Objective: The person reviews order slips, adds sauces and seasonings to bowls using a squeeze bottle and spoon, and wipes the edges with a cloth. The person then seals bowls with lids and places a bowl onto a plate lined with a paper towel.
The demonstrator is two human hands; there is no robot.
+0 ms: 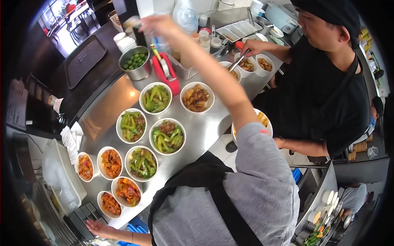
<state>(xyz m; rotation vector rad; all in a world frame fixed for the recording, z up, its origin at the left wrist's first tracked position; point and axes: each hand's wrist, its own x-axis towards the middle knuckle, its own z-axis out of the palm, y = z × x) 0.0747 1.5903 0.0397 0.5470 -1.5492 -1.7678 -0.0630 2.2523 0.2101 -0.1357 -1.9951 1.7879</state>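
My right arm reaches up across the counter, and my right hand [161, 26] is smeared by motion near a beige round item [132, 22]; whether it touches it I cannot tell. Below the hand are a steel pot [136, 69] of small green fruits and a red tape dispenser [167, 78]. At the lower left, my left hand [98, 228] is open, apparently holding nothing, beside a white bowl of red-orange food [111, 204]. Several white bowls of green peppers and meat [156, 98] fill the middle, with a bowl of brown meat pieces [198, 97] beside them.
A co-worker in black [303, 90] stands at the right, working tongs [239, 60] over several bowls and keeping a hand by another bowl [262, 123]. A dark tray [85, 60] lies on the upper-left ledge. A white plastic basket [61, 176] and papers [72, 137] border the left side.
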